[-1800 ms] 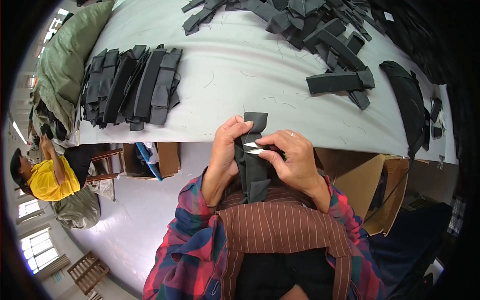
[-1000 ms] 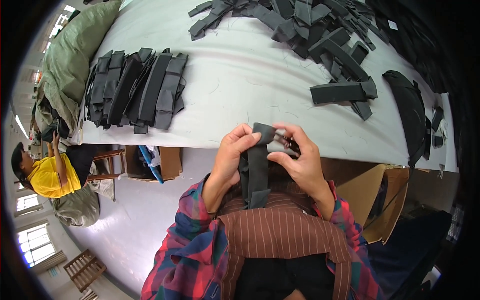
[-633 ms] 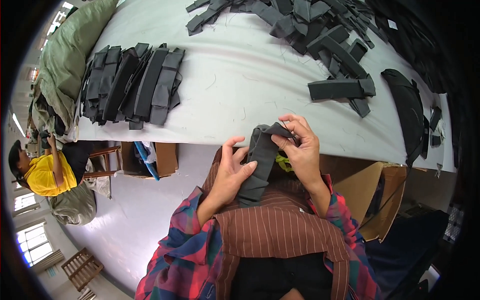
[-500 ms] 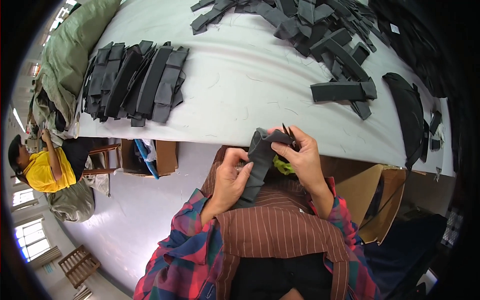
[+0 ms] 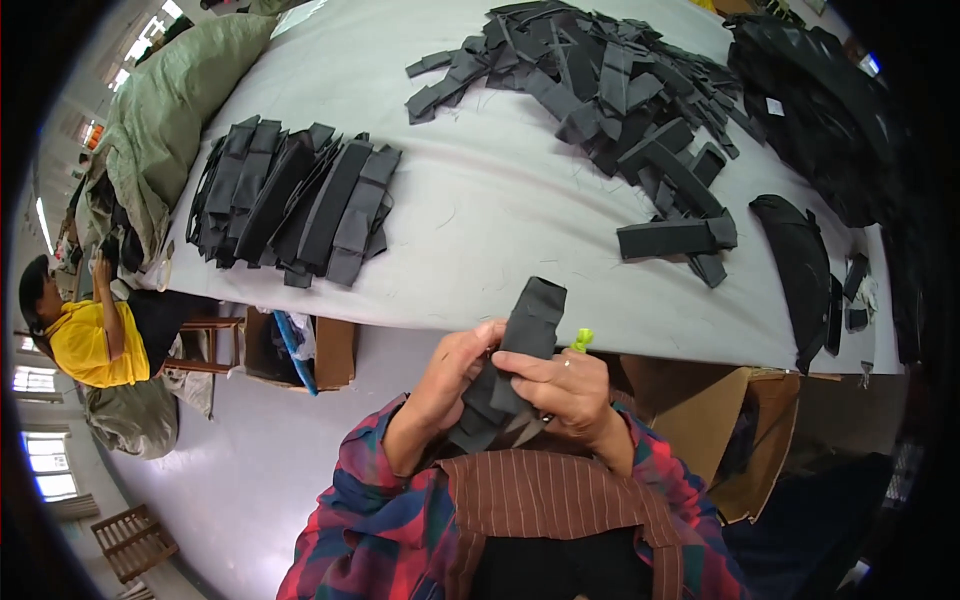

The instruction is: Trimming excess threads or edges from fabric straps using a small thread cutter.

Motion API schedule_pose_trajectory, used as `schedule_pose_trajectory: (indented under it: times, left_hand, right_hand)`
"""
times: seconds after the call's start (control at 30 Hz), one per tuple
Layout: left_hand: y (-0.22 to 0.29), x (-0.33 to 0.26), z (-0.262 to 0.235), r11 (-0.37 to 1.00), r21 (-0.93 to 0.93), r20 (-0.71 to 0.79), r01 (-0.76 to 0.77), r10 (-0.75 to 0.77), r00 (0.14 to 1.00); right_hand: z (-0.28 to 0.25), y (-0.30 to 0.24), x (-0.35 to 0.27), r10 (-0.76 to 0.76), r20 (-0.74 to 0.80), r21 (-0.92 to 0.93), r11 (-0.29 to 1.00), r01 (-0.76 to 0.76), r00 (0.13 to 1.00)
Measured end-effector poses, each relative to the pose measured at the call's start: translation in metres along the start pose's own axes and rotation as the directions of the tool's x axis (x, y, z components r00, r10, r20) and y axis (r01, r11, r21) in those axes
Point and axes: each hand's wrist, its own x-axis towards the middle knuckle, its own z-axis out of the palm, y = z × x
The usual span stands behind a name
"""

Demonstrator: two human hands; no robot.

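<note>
Over my lap, a dark grey folded fabric strip [image 5: 535,318] is held in both hands, its upper end pointing toward the table. My left hand [image 5: 448,372] is closed around its left edge. From the other side, my right hand [image 5: 572,385] pinches the strip between thumb and fingers. That same hand also carries a pair of thread snips [image 5: 526,428], blades apart and pointing down beside the strip's lower part. A yellow-green tie [image 5: 582,340] sticks up behind my right fingers. The lower folds of the strip are partly covered by my hands.
A row of similar strips [image 5: 350,210] lies at the table's left; a loose heap [image 5: 600,80] covers the far right. Black fabric pieces [image 5: 795,270] lie along the right edge. Cardboard boxes [image 5: 335,352] stand below the table edge. A person in yellow [image 5: 85,345] sits at far left.
The strip has been turned and straightened, its end now rising toward the table. My right hand has moved down and left, and the snips' blades have swung from pointing up to pointing down.
</note>
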Motion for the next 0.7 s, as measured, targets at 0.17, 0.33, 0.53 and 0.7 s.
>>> schedule_pose_trajectory:
  times: [0.17, 0.33, 0.53, 0.7]
  left_hand:
    - [-0.002, 0.015, 0.002, 0.987, 0.122, 0.005, -0.105, 0.105, 0.994]
    - [-0.006, 0.025, -0.005, 0.887, 0.395, -0.007, -0.238, 0.262, 0.965]
    - [-0.002, 0.028, 0.003, 0.693, 0.628, 0.014, -0.355, 0.446, 0.895]
    - [0.001, 0.022, 0.006, 0.648, 0.67, 0.022, -0.362, 0.471, 0.882]
  right_hand:
    - [0.004, 0.01, -0.001, -0.044, -0.019, -0.158, 0.987, 0.04, 0.999]
    - [0.001, 0.004, -0.005, 0.373, 0.012, 0.569, 0.76, -0.313, 0.928]
    - [-0.062, -0.042, 0.024, 0.12, 0.029, 0.985, 0.165, -0.049, 0.992]
    - [-0.077, -0.079, 0.069, -0.281, -0.129, 0.978, -0.196, 0.075, 0.951]
